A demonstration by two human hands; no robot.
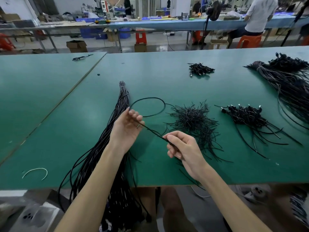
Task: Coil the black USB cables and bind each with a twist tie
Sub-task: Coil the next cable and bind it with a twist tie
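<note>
the left hand (127, 129) is raised over the green table (50, 114), its fingers curled round 1 black usb cable (151, 130), which runs taut down to the right hand (182, 151). the right hand pinches that cable between thumb and forefinger, the other fingers folded in. beyond the left hand the same cable swings out in 1 wide loop (148, 107) that lies on the table surface. just left of the left hand a long bundle of straight cables (122, 101) is tied near its far end and runs back over the near table edge, hanging down below it. to the right of the loop lies a loose heap of twist ties (192, 119), and further right a pile of cables with plugs showing (245, 116). a smaller pile of cables (200, 69) lies farther back, and a large dark bundle (287, 81) sits at the far right. 1 curved white tie (35, 171) lies near the left front edge. a seated person in a white shirt (260, 14) works at a bench behind.
</note>
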